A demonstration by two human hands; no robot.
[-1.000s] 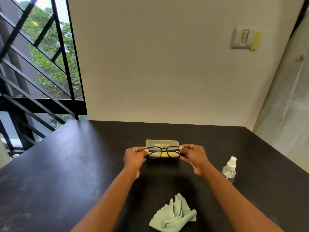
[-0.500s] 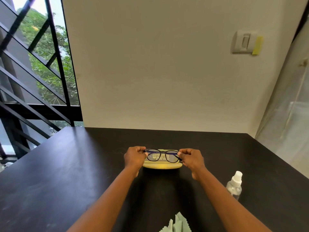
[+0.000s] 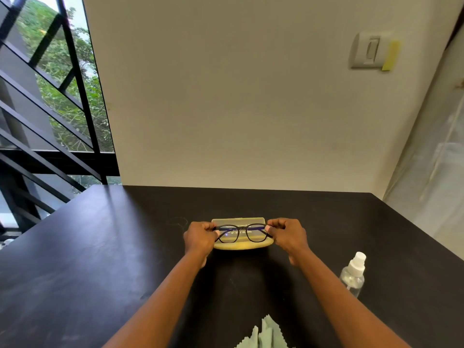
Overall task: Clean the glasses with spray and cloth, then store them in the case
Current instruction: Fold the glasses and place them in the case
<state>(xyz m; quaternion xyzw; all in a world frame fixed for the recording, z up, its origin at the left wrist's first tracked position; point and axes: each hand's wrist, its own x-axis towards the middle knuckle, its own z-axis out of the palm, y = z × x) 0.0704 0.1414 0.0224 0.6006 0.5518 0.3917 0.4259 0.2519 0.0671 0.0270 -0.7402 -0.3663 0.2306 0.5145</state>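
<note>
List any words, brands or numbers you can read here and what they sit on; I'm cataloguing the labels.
Nothing reads clearly.
Pale yellow open glasses case: faint lines of print on the inside of its lid, behind the black-framed glasses, too small and blurred to read.
Clear spray bottle with white nozzle: no label visible.
White wall switch with yellow tab: no text visible.

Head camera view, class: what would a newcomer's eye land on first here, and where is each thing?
First, the dark-framed glasses held at mid-table, the left hand and right hand each pinching one end, right over the open yellowish case. Next, the clear spray bottle standing to the right on the black table. The pale green cloth lies at the bottom edge.
</note>
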